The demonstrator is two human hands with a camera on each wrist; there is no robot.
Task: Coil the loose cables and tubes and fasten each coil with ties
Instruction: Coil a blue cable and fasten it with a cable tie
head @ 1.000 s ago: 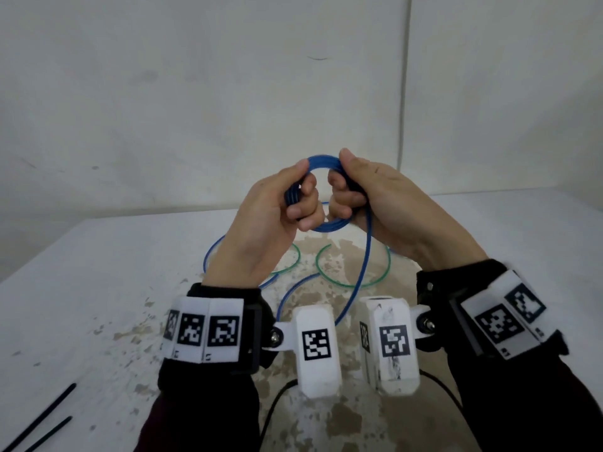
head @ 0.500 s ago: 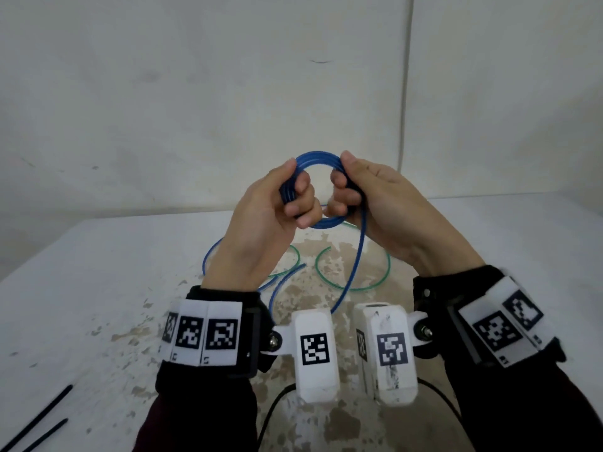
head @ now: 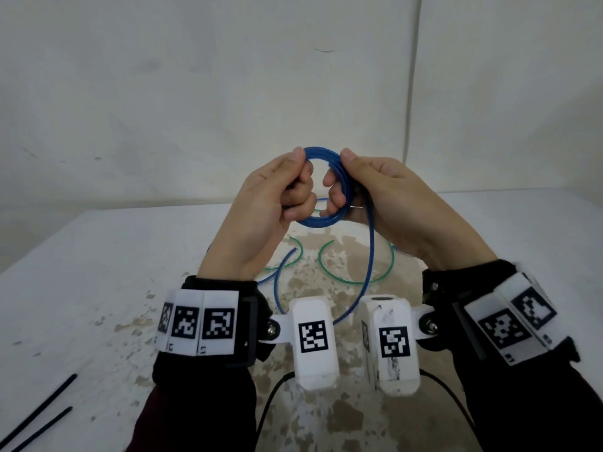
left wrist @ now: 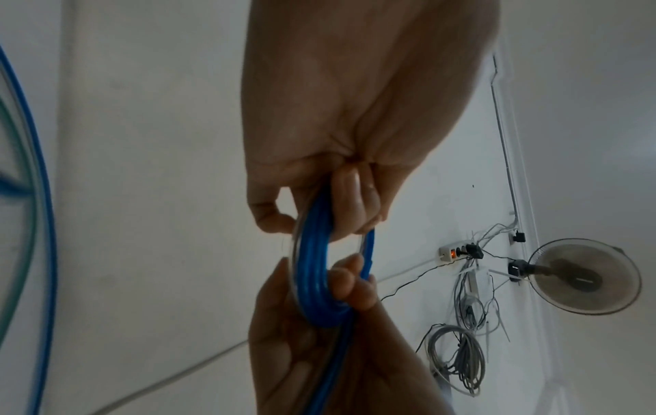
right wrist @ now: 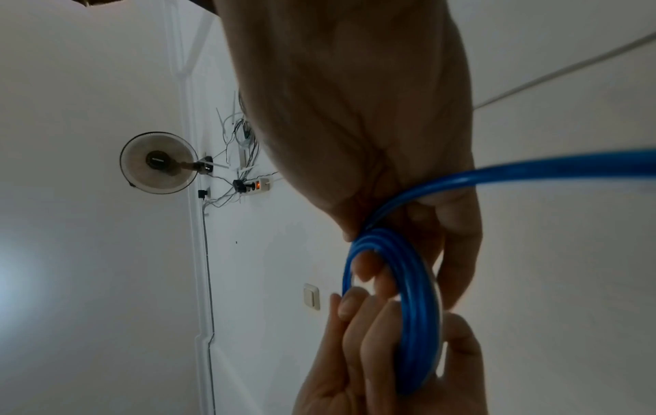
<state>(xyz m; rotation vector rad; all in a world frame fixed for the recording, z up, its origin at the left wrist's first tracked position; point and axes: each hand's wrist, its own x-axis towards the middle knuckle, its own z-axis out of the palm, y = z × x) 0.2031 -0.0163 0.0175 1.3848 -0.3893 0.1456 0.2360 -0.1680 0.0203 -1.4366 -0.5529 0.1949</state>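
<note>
A small coil of blue tube [head: 321, 220] [left wrist: 314, 280] [right wrist: 415, 323] is held up above the table between both hands. My left hand [head: 277, 203] grips its left side, thumb on top and fingers curled through the ring. My right hand [head: 368, 197] grips the right side the same way. The loose tail of the blue tube [head: 370, 256] hangs down from the right hand to the table and runs back under the left wrist. A thin green tube [head: 342, 278] lies in loose loops on the table below the hands.
Two black ties [head: 42, 415] lie at the table's [head: 98, 256] front left corner. The tabletop is white with worn brown patches. A pale wall [head: 195, 93] stands close behind. A fan [left wrist: 585, 275] and bundled wires hang on a wall in the wrist views.
Both hands have lifted the coil slightly and turned it. The loose blue tail on the table has been drawn in closer, and the coil looks a little larger.
</note>
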